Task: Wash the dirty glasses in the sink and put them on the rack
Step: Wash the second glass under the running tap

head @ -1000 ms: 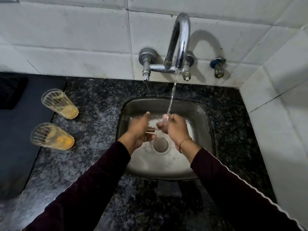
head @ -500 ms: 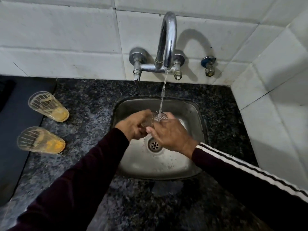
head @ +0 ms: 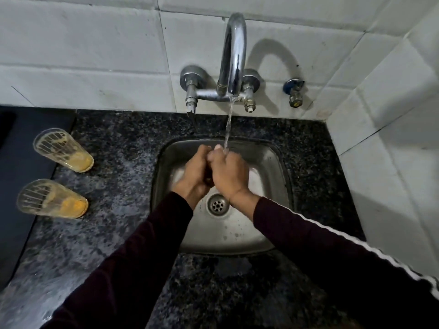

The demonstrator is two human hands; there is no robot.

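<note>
I am pressing my left hand (head: pixel 193 173) and right hand (head: pixel 228 173) together under the thin stream in the square steel sink (head: pixel 280 176); whether they hide a glass I cannot tell. Probably rinsing; next, two ribbed orange-stained tumblers (head: pixel 51 198) are waiting upright on speckled black granite (head: pixel 123 148).

Two glasses (head: pixel 63 150) (head: pixel 52 199) are standing on the counter (head: pixel 123 148) left of the sink (head: pixel 273 162), the tap (head: pixel 234 55) rising behind it.
</note>
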